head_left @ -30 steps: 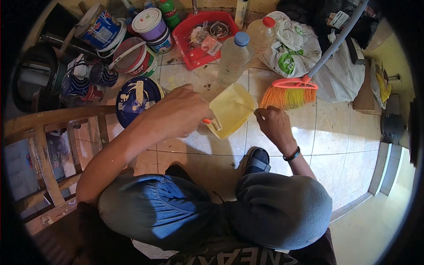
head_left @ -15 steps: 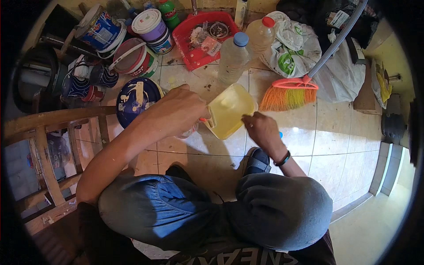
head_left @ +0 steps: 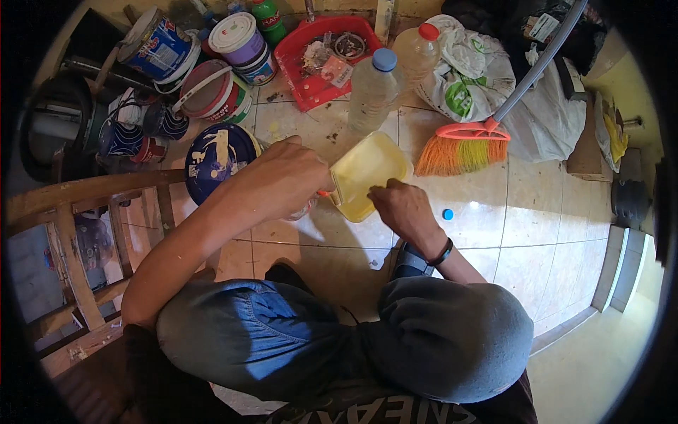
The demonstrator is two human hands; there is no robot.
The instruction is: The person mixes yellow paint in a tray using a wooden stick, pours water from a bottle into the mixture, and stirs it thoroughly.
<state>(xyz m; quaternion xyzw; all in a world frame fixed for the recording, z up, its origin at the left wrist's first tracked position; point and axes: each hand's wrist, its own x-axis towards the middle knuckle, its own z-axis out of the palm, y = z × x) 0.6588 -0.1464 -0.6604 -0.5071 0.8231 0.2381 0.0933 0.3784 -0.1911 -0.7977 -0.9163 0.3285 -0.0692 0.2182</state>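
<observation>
On the tiled floor in front of me sits a shallow yellow tray (head_left: 371, 159) with a pale layer inside. My left hand (head_left: 300, 173) is closed at its left rim, palm down. A narrow strip and a small red tip show by those fingers, but I cannot make out what they hold. Part of a clear plastic thing (head_left: 302, 210) shows beneath that hand. Over the tray's lower right side, my right hand (head_left: 404, 208) is closed with its fingertips pinched together; whatever is in them is hidden. A blue cap (head_left: 448, 214) lies on the floor to its right.
Beyond the tray stand a blue-capped bottle (head_left: 373, 95) and a red-capped bottle (head_left: 418, 53). A red dustpan (head_left: 300, 88) holds litter. Paint buckets (head_left: 219, 92) crowd the left, above a wooden rail (head_left: 92, 194). An orange and yellow broom (head_left: 462, 152) leans at right by plastic bags (head_left: 470, 71).
My right hand has moved left, farther in over the tray, uncovering more of the blue cap. My left hand has hardly moved.
</observation>
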